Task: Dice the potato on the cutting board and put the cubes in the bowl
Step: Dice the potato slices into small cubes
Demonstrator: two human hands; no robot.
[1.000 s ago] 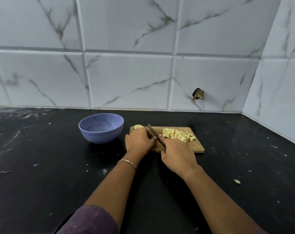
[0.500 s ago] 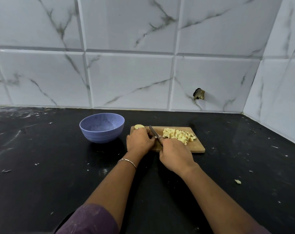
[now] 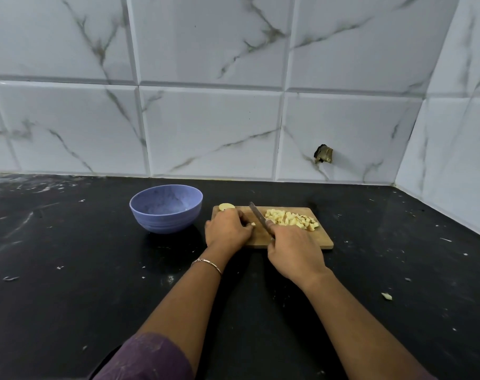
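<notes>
A black surface [image 3: 68, 297] runs under a wall [image 3: 206, 127] of white, grey-veined tiles. At far left, a few pale scraps [image 3: 11, 278] lie scattered on the surface. Further right a blue bowl [image 3: 166, 208] stands upright, well short of the wall and just left of the board [image 3: 315, 239], not touching it.

The wooden board lies flat with its long side toward the person. On its far left corner sits a round pale slice [image 3: 226, 206], just beyond the left hand [image 3: 228, 229]. That hand rests knuckles-up on the left part of the board, its fingers curled down and drawn together over a bit of potato [image 3: 253, 224]. Only a small pale edge of the potato shows at the fingertips; the rest is hidden under the hand. A thin bracelet [image 3: 207, 263] circles the left wrist, and a purple sleeve [image 3: 148, 357] covers the arm near the bottom edge.

Just right of the fingertips the knife [image 3: 258, 218] slants across the board, its tip pointing away toward the wall. The blade lies between the left hand and the heap of cubes [image 3: 291, 219]. The right hand [image 3: 293, 248] is wrapped round the handle, which is hidden inside its fist, and it sits over the near edge of the board.

The cubes are piled on the far right part of the board, beside the blade.

On the wall above the board's right end there is a dark broken hole [image 3: 323, 154] in a tile. At lower right another pale scrap [image 3: 387, 296] lies on the surface, well apart from the board.
</notes>
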